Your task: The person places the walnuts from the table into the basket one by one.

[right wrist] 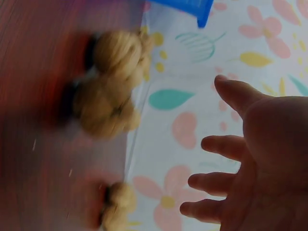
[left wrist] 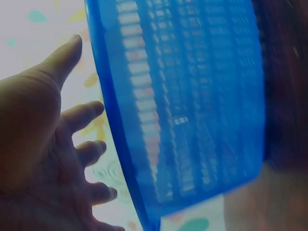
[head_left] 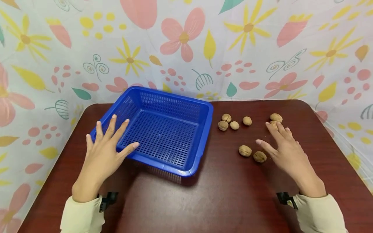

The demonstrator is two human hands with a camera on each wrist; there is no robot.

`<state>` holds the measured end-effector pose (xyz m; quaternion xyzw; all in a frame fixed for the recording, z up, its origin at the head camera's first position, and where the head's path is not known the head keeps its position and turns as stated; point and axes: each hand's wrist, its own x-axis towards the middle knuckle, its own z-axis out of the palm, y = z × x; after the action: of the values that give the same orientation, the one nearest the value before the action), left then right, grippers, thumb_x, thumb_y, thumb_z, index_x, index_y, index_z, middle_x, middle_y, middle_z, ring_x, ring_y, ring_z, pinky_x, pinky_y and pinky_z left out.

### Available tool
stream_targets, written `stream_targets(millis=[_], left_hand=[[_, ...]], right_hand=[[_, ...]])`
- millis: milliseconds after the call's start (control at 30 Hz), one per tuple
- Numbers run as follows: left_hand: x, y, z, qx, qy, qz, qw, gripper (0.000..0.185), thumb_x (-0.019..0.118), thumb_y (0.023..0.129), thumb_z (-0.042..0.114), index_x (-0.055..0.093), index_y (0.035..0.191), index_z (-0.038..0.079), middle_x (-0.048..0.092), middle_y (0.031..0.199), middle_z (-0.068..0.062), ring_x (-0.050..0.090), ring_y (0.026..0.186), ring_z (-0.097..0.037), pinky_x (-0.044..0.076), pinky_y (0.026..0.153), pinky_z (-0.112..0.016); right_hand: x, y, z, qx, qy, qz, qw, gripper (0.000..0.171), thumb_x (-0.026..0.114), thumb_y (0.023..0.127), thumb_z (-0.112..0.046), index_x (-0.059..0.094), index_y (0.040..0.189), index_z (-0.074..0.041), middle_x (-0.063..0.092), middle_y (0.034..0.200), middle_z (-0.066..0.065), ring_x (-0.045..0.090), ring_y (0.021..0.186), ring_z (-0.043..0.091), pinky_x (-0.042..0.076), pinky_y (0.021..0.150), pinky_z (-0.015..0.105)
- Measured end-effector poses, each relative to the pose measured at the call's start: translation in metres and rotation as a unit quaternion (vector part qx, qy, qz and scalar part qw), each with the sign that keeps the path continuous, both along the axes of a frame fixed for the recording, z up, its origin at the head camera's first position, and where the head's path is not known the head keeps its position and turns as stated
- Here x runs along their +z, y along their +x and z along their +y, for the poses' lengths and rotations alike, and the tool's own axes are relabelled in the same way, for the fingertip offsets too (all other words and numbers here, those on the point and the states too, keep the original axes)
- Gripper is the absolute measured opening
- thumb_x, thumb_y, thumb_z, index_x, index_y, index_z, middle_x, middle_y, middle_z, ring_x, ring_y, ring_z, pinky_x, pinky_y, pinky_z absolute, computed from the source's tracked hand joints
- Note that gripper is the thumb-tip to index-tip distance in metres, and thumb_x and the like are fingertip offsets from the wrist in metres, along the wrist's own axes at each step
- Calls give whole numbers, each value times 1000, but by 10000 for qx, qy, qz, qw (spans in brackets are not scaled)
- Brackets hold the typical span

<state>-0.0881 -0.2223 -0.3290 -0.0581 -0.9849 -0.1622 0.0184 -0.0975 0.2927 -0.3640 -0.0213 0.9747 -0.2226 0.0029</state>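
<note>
A blue plastic basket (head_left: 163,166) with perforated walls and floor stands left of centre on the table. Above its near left corner my left hand (head_left: 103,155) hovers with fingers spread, holding nothing; in the left wrist view the basket (left wrist: 192,96) wall lies beyond the fingertips. My right hand (head_left: 287,155) is spread over the right side of the table, also holding nothing. Close to its thumb lie two walnuts, one lighter walnut (head_left: 245,150) and one darker walnut (head_left: 260,157). Another walnut (head_left: 276,117) lies beyond its fingertips, and one beside it is partly hidden by the fingers.
Between basket and right hand, a group of nuts includes a walnut (head_left: 223,125) and a smaller, smoother round nut (head_left: 234,125). A similar small nut (head_left: 247,121) lies apart. The dark red-brown table (head_left: 221,200) meets a flower-patterned cloth (head_left: 204,77) at the back.
</note>
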Motion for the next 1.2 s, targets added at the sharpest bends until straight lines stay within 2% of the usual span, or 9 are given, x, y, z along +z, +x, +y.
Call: stream_targets(millis=[300, 667, 700, 800, 867, 933, 1067, 1133, 1200], left_hand=[[-13, -8, -45, 35, 525, 166, 9985, 83, 58, 102, 59, 21, 168, 24, -4, 177, -13, -13, 157, -54, -9, 119, -79], [-29, -17, -76, -306, 1369, 374, 9894, 76, 65, 104, 37, 27, 167, 16, -3, 177, -13, -9, 160, -51, -6, 119, -79], [-30, -19, -78, -351, 1507, 394, 9872, 76, 67, 104, 34, 28, 166, 16, -2, 177, -12, -8, 160, -50, -5, 119, -79], [-34, -19, -84, -321, 1809, 452, 9819, 76, 70, 102, 28, 30, 166, 21, 0, 178, -5, 2, 161, -48, 13, 117, -79], [-36, -20, -86, -302, 2071, 492, 9766, 78, 72, 100, 24, 31, 166, 24, 1, 178, 0, 7, 161, -46, 19, 115, -79], [-38, -22, -88, -264, 2273, 524, 9721, 79, 74, 99, 21, 32, 165, 27, 3, 178, 4, 11, 161, -43, 21, 115, -78], [-43, -26, -91, -272, 2626, 631, 9624, 80, 78, 95, 14, 39, 163, 25, 11, 177, 4, 11, 162, -38, 12, 123, -73], [-46, -28, -93, -261, 2685, 695, 9604, 79, 80, 93, 12, 43, 161, 24, 16, 177, 4, 15, 163, -31, 17, 131, -51], [-49, -30, -94, -286, 2772, 781, 9572, 77, 82, 90, 7, 48, 158, 21, 22, 176, 2, 19, 162, -17, 22, 127, -25]], right_hand=[[-11, -10, 45, -334, -216, 438, 9982, 70, 61, 106, -42, 37, 160, -2, 35, 159, 39, 38, 137, 66, 32, 105, 77], [-27, -24, 86, -882, -402, 486, 9941, 63, 66, 103, -43, 53, 150, -3, 55, 139, 41, 57, 117, 58, 43, 88, 67], [-28, -25, 89, -882, -417, 454, 9942, 63, 66, 102, -43, 54, 150, -3, 56, 139, 39, 60, 116, 55, 46, 87, 60], [-32, -30, 96, -813, -521, 358, 9947, 62, 68, 101, -44, 55, 149, -6, 59, 140, 35, 72, 104, 12, 48, 81, 34], [-35, -33, 100, -809, -614, 332, 9943, 61, 70, 100, -44, 57, 148, -8, 61, 140, 31, 60, 94, -16, 42, 76, 20], [-39, -36, 103, -812, -770, 300, 9933, 61, 71, 99, -45, 58, 147, -9, 64, 140, 27, 40, 88, -31, 37, 73, 13], [-44, -39, 108, -935, -1249, 71, 9877, 63, 73, 97, -47, 58, 147, -10, 70, 132, -13, 45, 91, -29, 39, 74, 10], [-46, -40, 109, -1001, -1621, -145, 9816, 63, 74, 97, -46, 58, 147, -12, 63, 122, -29, 49, 89, -24, 42, 71, 11], [-46, -41, 110, -1091, -1993, -365, 9732, 57, 75, 97, -44, 59, 145, -17, 57, 113, -36, 50, 81, -16, 43, 66, 16]])
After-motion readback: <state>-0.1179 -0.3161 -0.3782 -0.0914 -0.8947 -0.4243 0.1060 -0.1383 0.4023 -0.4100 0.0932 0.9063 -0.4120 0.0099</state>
